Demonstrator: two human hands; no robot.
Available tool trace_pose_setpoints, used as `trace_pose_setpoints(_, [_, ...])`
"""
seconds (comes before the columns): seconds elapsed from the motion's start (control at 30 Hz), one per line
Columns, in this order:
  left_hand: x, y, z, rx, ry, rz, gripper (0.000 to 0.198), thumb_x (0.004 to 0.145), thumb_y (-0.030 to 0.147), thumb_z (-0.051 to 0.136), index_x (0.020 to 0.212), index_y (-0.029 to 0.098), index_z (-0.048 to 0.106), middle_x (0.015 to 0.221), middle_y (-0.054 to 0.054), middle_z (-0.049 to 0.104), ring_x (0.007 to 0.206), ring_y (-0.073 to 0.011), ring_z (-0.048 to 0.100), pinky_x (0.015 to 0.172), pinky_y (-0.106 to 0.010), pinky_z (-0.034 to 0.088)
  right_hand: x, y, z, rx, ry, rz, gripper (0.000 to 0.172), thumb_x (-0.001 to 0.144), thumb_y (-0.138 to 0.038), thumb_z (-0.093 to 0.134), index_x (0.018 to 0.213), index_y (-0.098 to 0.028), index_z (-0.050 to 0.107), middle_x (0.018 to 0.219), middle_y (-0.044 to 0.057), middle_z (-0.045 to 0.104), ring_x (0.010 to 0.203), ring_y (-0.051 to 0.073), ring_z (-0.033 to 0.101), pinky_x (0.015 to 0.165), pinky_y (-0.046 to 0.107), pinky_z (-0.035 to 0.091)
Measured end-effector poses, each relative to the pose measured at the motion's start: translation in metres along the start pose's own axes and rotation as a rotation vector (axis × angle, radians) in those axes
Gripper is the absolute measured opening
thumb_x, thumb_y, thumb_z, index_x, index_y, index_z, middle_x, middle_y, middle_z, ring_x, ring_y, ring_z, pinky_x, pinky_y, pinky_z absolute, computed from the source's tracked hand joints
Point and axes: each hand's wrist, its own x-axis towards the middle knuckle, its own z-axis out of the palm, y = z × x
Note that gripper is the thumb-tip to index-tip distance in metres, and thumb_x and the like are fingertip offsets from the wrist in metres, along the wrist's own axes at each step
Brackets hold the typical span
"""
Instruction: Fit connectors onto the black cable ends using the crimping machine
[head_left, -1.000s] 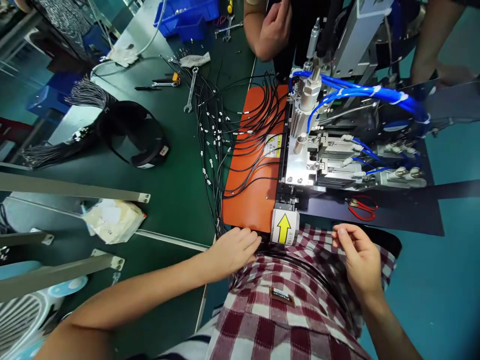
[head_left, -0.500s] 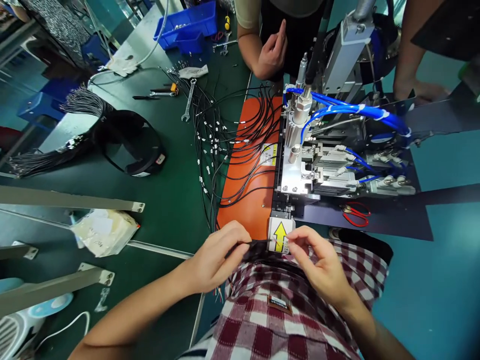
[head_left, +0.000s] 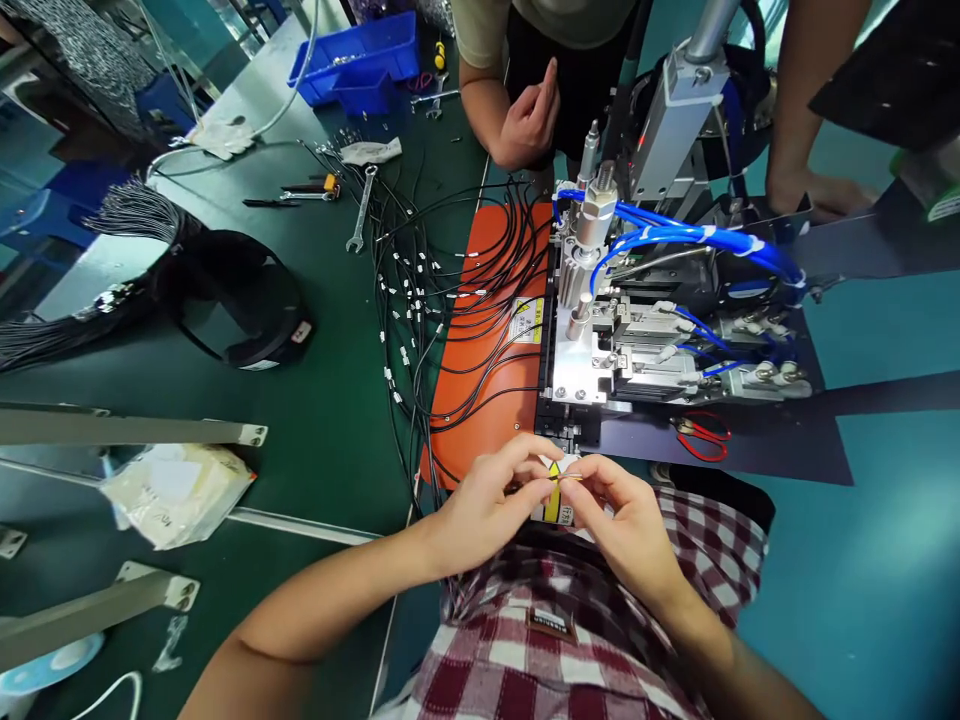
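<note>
My left hand (head_left: 499, 500) is closed in a pinch on the end of a thin black cable (head_left: 553, 478), most of which the fingers hide. Fingertip to fingertip with it, my right hand (head_left: 626, 510) pinches a small thin pale piece (head_left: 571, 476), too small to name exactly. Both hands are over a white label with a yellow arrow (head_left: 553, 507), above my lap. Beyond them, many black cables (head_left: 487, 360) with white tags run across an orange plate (head_left: 480, 435) into a metal machine assembly (head_left: 574, 350).
Red-handled pliers (head_left: 703, 436) lie right of the machine. On the green table are a wrench (head_left: 362, 208), a black ring-shaped holder (head_left: 289, 300), a plastic bag (head_left: 180, 490) and a blue bin (head_left: 390, 50). Opposite, a co-worker's hand (head_left: 529, 115) points upward; blue hoses (head_left: 697, 235) arch over the machine.
My left hand has moved right with the cable end, and the two hands' fingertips now meet over the arrow label. The view has shifted slightly.
</note>
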Motion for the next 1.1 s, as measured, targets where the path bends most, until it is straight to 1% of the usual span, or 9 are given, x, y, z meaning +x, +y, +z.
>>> trace_pose_setpoints(0.1, [0.012, -0.002, -0.001, -0.19, -0.018, -0.111, 0.029, 0.093, 0.032, 0.051, 0.119, 0.018, 0.05, 0.075, 0.0, 0.06, 0.048, -0.0047, 0.044, 0.045, -0.017, 0.033, 0.004, -0.002, -0.003, 0.092, -0.014, 0.063, 0.018, 0.088, -0.035, 0.061, 0.081, -0.019, 0.062, 0.068, -0.001, 0.057, 0.056, 0.01, 0.045, 0.052, 0.023, 0.039])
trace_pose_setpoints(0.2, [0.022, -0.007, -0.002, -0.261, -0.025, -0.174, 0.032, 0.091, 0.034, 0.055, 0.117, 0.016, 0.052, 0.071, 0.001, 0.059, 0.042, -0.0026, 0.039, 0.041, -0.016, 0.029, 0.008, 0.003, -0.005, 0.112, 0.01, 0.1, 0.018, 0.087, -0.036, 0.062, 0.085, -0.018, 0.063, 0.072, 0.0, 0.058, 0.058, 0.011, 0.046, 0.052, 0.022, 0.039])
trace_pose_setpoints(0.37, [0.031, -0.018, 0.001, -0.304, 0.017, -0.243, 0.031, 0.085, 0.039, 0.063, 0.102, 0.013, 0.059, 0.064, 0.003, 0.055, 0.04, -0.0014, 0.035, 0.037, -0.014, 0.024, 0.01, 0.015, -0.009, -0.009, 0.036, 0.087, 0.019, 0.088, -0.036, 0.06, 0.084, -0.018, 0.064, 0.07, 0.001, 0.057, 0.06, 0.012, 0.045, 0.053, 0.023, 0.038])
trace_pose_setpoints(0.47, [0.034, -0.021, 0.002, -0.353, 0.029, -0.278, 0.029, 0.085, 0.039, 0.064, 0.095, 0.012, 0.059, 0.059, 0.003, 0.054, 0.038, -0.0011, 0.033, 0.035, -0.014, 0.021, 0.011, 0.018, -0.017, -0.105, 0.029, 0.044, 0.016, 0.089, -0.034, 0.059, 0.089, -0.019, 0.066, 0.074, 0.002, 0.061, 0.062, 0.013, 0.048, 0.056, 0.025, 0.04])
trace_pose_setpoints(0.57, [0.035, -0.022, 0.0, -0.397, 0.025, -0.301, 0.026, 0.085, 0.036, 0.063, 0.093, 0.012, 0.058, 0.056, 0.004, 0.054, 0.036, -0.0011, 0.031, 0.035, -0.014, 0.019, 0.014, 0.019, -0.025, -0.133, 0.061, 0.044, 0.017, 0.088, -0.034, 0.059, 0.093, -0.019, 0.066, 0.082, 0.004, 0.063, 0.066, 0.015, 0.052, 0.06, 0.026, 0.043])
trace_pose_setpoints(0.67, [0.035, -0.022, -0.001, -0.405, 0.007, -0.308, 0.023, 0.086, 0.034, 0.062, 0.093, 0.012, 0.058, 0.055, 0.003, 0.055, 0.036, -0.0012, 0.031, 0.035, -0.014, 0.019, 0.017, 0.016, -0.027, -0.121, 0.059, 0.072, 0.018, 0.088, -0.035, 0.059, 0.092, -0.019, 0.066, 0.08, 0.004, 0.063, 0.064, 0.015, 0.051, 0.058, 0.027, 0.042])
trace_pose_setpoints(0.83, [0.034, -0.021, -0.003, -0.432, -0.019, -0.319, 0.021, 0.088, 0.031, 0.059, 0.094, 0.012, 0.057, 0.056, 0.003, 0.056, 0.037, -0.0014, 0.031, 0.036, -0.015, 0.018, 0.021, 0.009, -0.022, -0.111, 0.026, 0.053, 0.017, 0.087, -0.034, 0.059, 0.087, -0.018, 0.066, 0.075, 0.003, 0.063, 0.063, 0.014, 0.05, 0.056, 0.026, 0.04])
trace_pose_setpoints(0.97, [0.034, -0.019, -0.003, -0.447, -0.023, -0.334, 0.02, 0.087, 0.03, 0.06, 0.093, 0.012, 0.056, 0.055, 0.003, 0.055, 0.037, -0.0016, 0.031, 0.036, -0.015, 0.017, 0.02, 0.009, -0.019, -0.117, 0.059, 0.017, 0.013, 0.083, -0.03, 0.066, 0.084, -0.018, 0.065, 0.071, 0.001, 0.061, 0.062, 0.013, 0.05, 0.056, 0.025, 0.038])
trace_pose_setpoints(1.1, [0.035, -0.019, -0.004, -0.452, -0.038, -0.341, 0.021, 0.086, 0.032, 0.061, 0.091, 0.012, 0.056, 0.055, 0.004, 0.054, 0.038, -0.0018, 0.031, 0.036, -0.014, 0.017, 0.02, 0.011, -0.017, -0.135, 0.072, -0.011, 0.012, 0.084, -0.029, 0.065, 0.079, -0.018, 0.064, 0.069, 0.0, 0.058, 0.062, 0.013, 0.049, 0.056, 0.025, 0.037])
